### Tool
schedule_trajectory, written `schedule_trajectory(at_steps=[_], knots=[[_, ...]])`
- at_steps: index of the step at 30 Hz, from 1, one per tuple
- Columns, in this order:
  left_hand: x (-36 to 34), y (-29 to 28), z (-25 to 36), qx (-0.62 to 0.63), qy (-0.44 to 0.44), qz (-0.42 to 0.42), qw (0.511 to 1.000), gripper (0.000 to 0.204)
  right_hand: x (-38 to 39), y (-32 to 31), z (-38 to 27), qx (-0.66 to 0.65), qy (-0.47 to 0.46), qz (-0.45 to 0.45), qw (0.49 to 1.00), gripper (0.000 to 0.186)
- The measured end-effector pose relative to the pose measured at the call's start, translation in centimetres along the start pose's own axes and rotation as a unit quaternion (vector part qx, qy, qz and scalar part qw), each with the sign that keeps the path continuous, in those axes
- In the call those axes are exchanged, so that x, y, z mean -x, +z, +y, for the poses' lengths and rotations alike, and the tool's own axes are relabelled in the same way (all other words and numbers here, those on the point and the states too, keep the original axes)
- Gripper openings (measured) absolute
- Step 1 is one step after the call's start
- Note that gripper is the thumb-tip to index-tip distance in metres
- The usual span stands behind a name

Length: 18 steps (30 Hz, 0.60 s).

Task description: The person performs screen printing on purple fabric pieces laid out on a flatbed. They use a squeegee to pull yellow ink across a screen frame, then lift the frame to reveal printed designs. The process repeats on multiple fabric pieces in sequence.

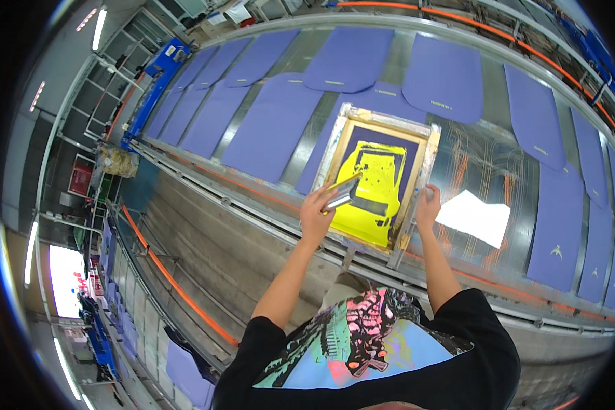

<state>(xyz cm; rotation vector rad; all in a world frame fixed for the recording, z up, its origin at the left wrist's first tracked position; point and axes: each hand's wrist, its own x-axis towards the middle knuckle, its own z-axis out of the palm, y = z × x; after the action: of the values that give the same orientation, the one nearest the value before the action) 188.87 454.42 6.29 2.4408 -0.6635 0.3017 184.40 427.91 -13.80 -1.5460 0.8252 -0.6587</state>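
Silver squeegee (342, 193) juts from left grip (315, 214) over yellow ink (374, 183).

On my feed, the rectangular screen frame (425, 164) lies flat, its pale rim smeared and stained. I see bright yellow ink (377, 179) spread unevenly within the frame, broken by dark patches. The metallic squeegee (343, 191) slants over the frame's left side; I can't tell whether it touches the ink.
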Motion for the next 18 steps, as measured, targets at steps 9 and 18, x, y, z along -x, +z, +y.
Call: schedule_trajectory(at_steps=[9,18], knots=[[-1.8,3.4,-2.2,0.033,-0.036,-0.079,0.996,0.05,-0.6,0.7,-0.4,0.024,0.027,0.001,0.999,0.021],[-4.7,3.2,-5.4,0.014,0.013,-0.163,0.986,0.049,-0.5,1.2,-2.1,0.057,0.059,0.007,0.997,0.02]])
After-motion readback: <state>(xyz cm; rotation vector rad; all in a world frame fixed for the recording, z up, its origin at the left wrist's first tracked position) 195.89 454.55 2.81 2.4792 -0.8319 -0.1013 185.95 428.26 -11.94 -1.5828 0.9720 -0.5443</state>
